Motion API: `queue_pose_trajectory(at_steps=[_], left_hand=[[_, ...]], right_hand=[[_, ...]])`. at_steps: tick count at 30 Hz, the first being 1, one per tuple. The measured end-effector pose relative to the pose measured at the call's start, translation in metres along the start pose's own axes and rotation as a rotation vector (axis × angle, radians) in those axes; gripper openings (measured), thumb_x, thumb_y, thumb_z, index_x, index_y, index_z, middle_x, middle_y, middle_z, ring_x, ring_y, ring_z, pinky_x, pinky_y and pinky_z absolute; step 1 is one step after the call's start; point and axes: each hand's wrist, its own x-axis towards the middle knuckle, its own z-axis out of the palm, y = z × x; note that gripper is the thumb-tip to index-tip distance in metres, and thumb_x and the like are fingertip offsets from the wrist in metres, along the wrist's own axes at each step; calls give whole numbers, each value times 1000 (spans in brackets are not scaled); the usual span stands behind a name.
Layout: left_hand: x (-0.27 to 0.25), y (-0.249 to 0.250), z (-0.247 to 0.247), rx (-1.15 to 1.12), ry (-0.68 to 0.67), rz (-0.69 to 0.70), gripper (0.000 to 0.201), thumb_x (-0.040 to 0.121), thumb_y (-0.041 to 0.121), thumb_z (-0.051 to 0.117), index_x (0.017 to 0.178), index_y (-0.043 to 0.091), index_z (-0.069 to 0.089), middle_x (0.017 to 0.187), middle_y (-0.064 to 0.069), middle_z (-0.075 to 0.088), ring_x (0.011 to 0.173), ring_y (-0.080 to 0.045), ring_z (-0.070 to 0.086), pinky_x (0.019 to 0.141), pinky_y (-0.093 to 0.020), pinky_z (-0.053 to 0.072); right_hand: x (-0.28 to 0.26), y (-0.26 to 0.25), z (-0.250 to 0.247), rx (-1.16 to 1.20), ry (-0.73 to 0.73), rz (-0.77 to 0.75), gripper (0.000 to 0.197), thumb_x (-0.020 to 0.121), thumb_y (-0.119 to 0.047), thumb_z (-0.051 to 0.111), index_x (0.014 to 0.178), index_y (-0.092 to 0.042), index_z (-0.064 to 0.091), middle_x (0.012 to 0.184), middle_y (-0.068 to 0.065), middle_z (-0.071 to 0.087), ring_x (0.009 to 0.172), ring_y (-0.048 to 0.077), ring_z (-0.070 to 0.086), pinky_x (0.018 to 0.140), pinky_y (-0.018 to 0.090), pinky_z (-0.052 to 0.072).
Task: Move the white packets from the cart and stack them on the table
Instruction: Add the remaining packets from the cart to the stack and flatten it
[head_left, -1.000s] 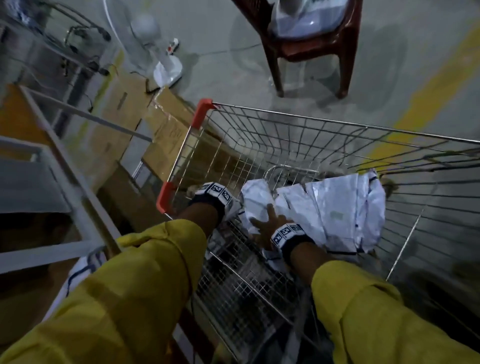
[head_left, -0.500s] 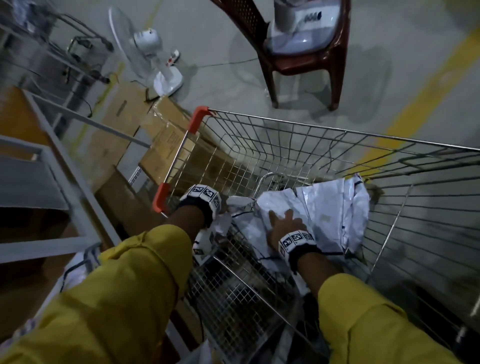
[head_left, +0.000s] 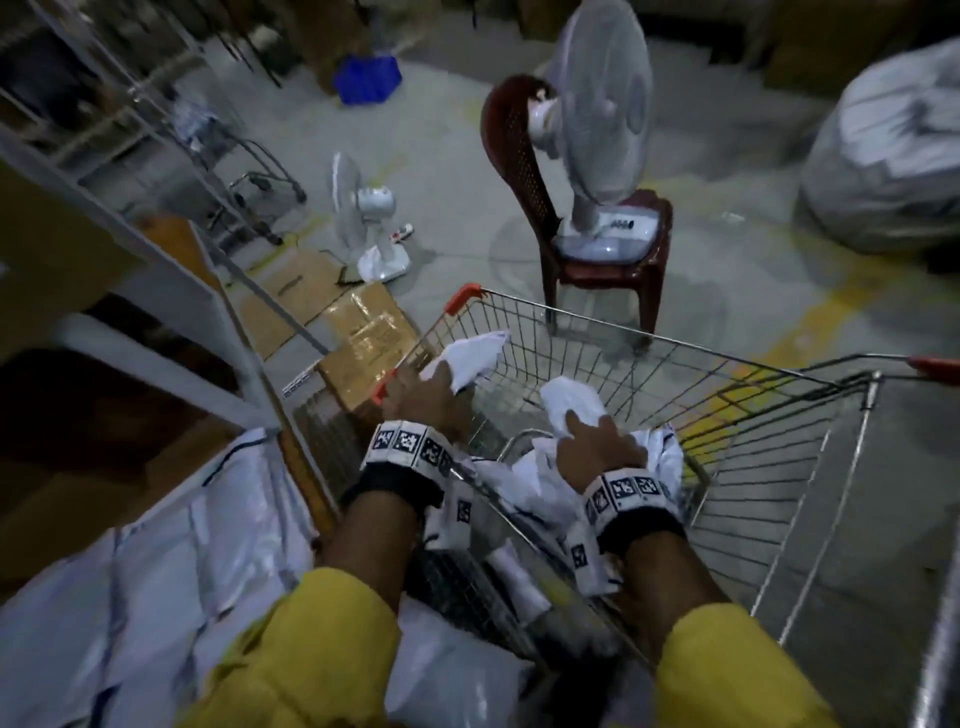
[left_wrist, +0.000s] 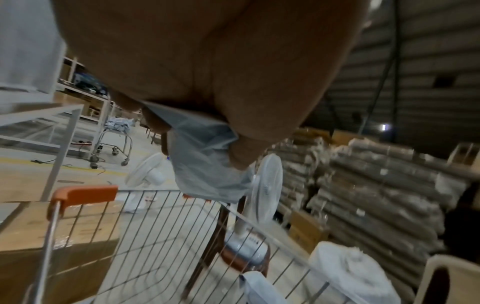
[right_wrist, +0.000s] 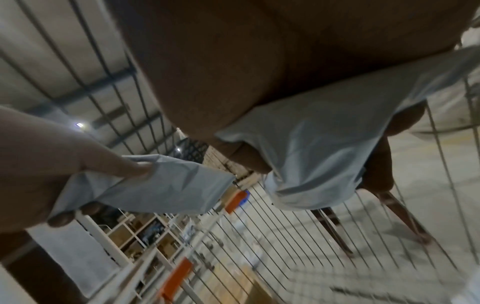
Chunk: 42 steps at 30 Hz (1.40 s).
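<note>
Both hands are inside the wire cart (head_left: 727, 415), each with its own white packet. The left hand (head_left: 423, 397) is near the cart's left rim by the orange corner cap (head_left: 462, 299); its fingers (left_wrist: 241, 152) are curled round a crumpled packet (head_left: 475, 358), pinching the plastic against the palm, with the loose end hanging down past the fingertips in the left wrist view. The right hand (head_left: 595, 452) is further right, over the middle of the basket, and its fingers (right_wrist: 246, 156) are closed on a second packet (head_left: 569, 402), whose free end droops below the hand in the right wrist view; that same view shows the left hand (right_wrist: 52, 160) gripping its packet (right_wrist: 161, 185) just beside it. Under the right hand more white packets (head_left: 530, 488) lie heaped in the cart's near end. More white packets (head_left: 166, 561) lie piled at lower left, outside the cart beside a grey frame; whether that surface is the desk cannot be told. Beyond the cart stands a dark red plastic chair (head_left: 613, 265) with a white fan (head_left: 602, 119) on its seat, a second fan (head_left: 366, 223) sits on the floor, and cardboard boxes (head_left: 363, 353) rest against the cart's left side
</note>
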Motion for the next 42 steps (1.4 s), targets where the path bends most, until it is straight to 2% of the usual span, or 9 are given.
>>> queue_pose_trajectory(at_steps=[5, 10, 14, 20, 26, 30, 34, 39, 42], left_hand=[[-85, -24, -31, -273, 245, -33, 64, 91, 63, 44, 140, 22, 46, 133, -24, 43, 124, -48, 42, 102, -51, 40], [-168, -48, -65, -414, 423, -107, 50, 98, 54, 46, 145, 37, 44, 144, -16, 37, 134, -39, 32, 110, -47, 30], [-207, -75, -80, -509, 458, -164, 50, 100, 57, 40, 147, 39, 40, 148, -17, 30, 138, -39, 25, 115, -49, 22], [-255, -100, -74, -562, 501, -273, 49, 98, 60, 39, 142, 41, 45, 140, -17, 38, 132, -40, 32, 111, -48, 32], [-307, -120, -65, -582, 534, -415, 49, 100, 57, 41, 145, 40, 42, 139, -18, 37, 129, -41, 32, 110, -48, 29], [-349, -145, -57, -557, 632, -582, 53, 98, 57, 44, 147, 36, 43, 143, -18, 36, 130, -41, 32, 112, -46, 27], [-389, -178, -45, -559, 691, -728, 56, 98, 57, 45, 149, 34, 41, 147, -19, 32, 132, -42, 30, 113, -49, 27], [-419, -221, -33, -578, 719, -810, 61, 98, 59, 45, 152, 30, 38, 151, -19, 28, 133, -43, 28, 114, -51, 24], [-420, -235, -23, -571, 678, -801, 62, 98, 59, 44, 152, 28, 38, 153, -18, 24, 134, -42, 26, 114, -49, 23]], right_hand=[[-83, -24, -47, -25, 187, -76, 55, 95, -39, 39, 149, -44, 32, 154, 15, 32, 129, 46, 43, 107, 51, 33], [-146, -44, -71, 22, 293, -169, 53, 98, -39, 36, 150, -43, 34, 162, 11, 25, 141, 42, 32, 116, 52, 26], [-173, -49, -58, 90, 247, -247, 58, 93, -38, 34, 151, -41, 36, 161, 10, 28, 143, 40, 32, 117, 53, 26], [-191, -48, -30, 149, 69, -323, 68, 83, -42, 31, 151, -37, 39, 160, 12, 31, 144, 38, 32, 118, 53, 26], [-211, -55, -31, 72, 75, -465, 72, 78, -43, 27, 148, -34, 41, 148, 18, 43, 131, 41, 44, 109, 53, 37], [-235, -63, -20, 69, 85, -532, 62, 88, -42, 38, 150, -34, 42, 156, 15, 33, 140, 39, 35, 116, 50, 30], [-262, -86, 2, 132, 63, -645, 69, 80, -44, 39, 148, -30, 46, 156, 15, 32, 140, 39, 34, 115, 48, 31], [-298, -122, 36, 53, 10, -714, 67, 84, -47, 41, 149, -35, 43, 162, 10, 24, 145, 36, 28, 119, 48, 27], [-310, -138, 65, 9, -6, -710, 59, 93, -38, 50, 151, -34, 41, 163, 8, 20, 145, 35, 26, 117, 45, 25]])
